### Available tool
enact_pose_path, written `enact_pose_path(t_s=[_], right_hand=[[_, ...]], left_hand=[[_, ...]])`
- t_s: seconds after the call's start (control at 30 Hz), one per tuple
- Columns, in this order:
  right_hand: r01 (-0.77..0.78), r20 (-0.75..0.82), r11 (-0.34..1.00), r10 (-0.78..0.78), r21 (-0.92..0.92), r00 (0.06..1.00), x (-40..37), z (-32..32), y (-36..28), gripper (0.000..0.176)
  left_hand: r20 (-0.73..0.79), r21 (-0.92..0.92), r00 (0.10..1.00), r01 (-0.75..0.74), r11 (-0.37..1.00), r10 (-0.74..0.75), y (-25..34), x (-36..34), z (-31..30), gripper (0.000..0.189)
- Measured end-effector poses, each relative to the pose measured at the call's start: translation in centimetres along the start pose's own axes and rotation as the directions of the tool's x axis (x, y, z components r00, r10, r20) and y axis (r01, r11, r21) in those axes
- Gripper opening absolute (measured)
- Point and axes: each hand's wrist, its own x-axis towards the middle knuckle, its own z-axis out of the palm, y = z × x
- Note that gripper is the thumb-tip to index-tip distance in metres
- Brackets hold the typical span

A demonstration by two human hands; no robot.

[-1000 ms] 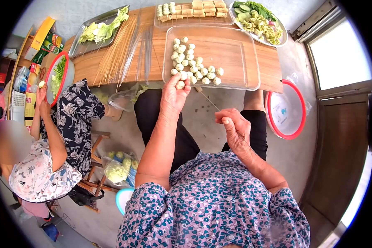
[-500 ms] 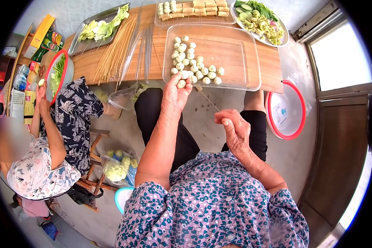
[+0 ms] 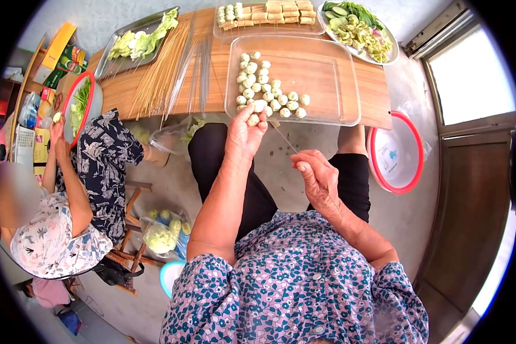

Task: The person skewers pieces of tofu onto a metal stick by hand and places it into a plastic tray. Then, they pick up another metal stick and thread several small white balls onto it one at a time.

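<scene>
At the near left edge of a clear plastic tray (image 3: 332,118), my left hand (image 3: 245,133) has its fingers closed round a pale speckled ball (image 3: 253,120). Another pale ball (image 3: 260,105) is at its fingertips. My right hand (image 3: 318,178) is closed on a thin skewer (image 3: 285,139), lower and to the right, in front of the table. The skewer slants up and left toward my left hand; its upper end is hard to make out. Several speckled balls (image 3: 274,105) lie in the left and near part of the tray.
Bundled skewers (image 3: 165,69) lie left of the tray. Behind it stands a tray of rolls (image 3: 286,18), with a plate of vegetables (image 3: 358,34) at the back right. A red-rimmed basin (image 3: 420,155) is at the right. Another person (image 3: 63,229) sits at the left.
My right hand has moved slightly left and up with the skewer, closer to my left hand. My left hand has shifted very little.
</scene>
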Motion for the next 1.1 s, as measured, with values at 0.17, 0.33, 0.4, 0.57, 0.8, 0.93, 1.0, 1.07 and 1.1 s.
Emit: enact_pose_path(t_s=[0.17, 0.33, 0.4, 0.57, 0.8, 0.93, 1.0, 1.07, 1.1], right_hand=[[0.029, 0.002, 0.998, -0.029, -0.06, 1.0, 1.0, 0.6, 0.7, 0.018], [0.085, -0.008, 0.993, -0.086, -0.08, 0.996, 2.0, 1.3, 1.5, 0.02], [0.111, -0.005, 0.99, -0.112, -0.091, 0.994, 2.3, 1.4, 1.7, 0.023], [0.04, -0.054, 0.997, -0.043, -0.061, 0.998, 2.4, 1.4, 1.9, 0.025], [0.022, -0.075, 1.0, -0.021, 0.013, 0.997, 0.8, -0.9, -0.3, 0.021], [0.021, -0.003, 1.0, -0.021, -0.009, 1.0, -0.5, -1.9, -1.4, 0.027], [-0.005, 0.015, 1.0, 0.005, -0.007, 1.0, -1.0, -2.0, -1.5, 0.028], [-0.006, 0.033, 1.0, 0.006, -0.009, 0.999, -1.3, -1.9, -1.2, 0.027], [-0.006, 0.033, 1.0, 0.006, -0.008, 0.999, -1.3, -1.9, -1.2, 0.027]], left_hand=[[-0.013, 0.055, 1.0, 0.018, 0.998, -0.017, -0.4, -0.4, 0.6, 0.014], [0.003, 0.081, 1.0, 0.023, 0.996, -0.023, -0.8, -0.9, 0.9, 0.016], [-0.009, 0.096, 1.0, 0.021, 0.995, -0.02, -0.6, -0.7, 0.7, 0.015], [0.008, 0.154, 1.0, 0.023, 0.988, -0.024, -0.6, -1.2, 1.4, 0.015], [-0.001, 0.018, 0.994, -0.111, 0.994, 0.111, 0.1, -0.5, 0.3, 0.018], [0.01, -0.027, 0.991, -0.131, 0.991, 0.131, 0.4, 0.0, 0.2, 0.019], [0.014, -0.027, 0.99, -0.137, 0.99, 0.138, 0.5, -0.1, 0.2, 0.02], [0.028, -0.03, 0.99, -0.134, 0.991, 0.135, 0.6, -0.1, 0.2, 0.021], [0.027, -0.03, 0.99, -0.134, 0.99, 0.135, 0.6, -0.1, 0.3, 0.021]])
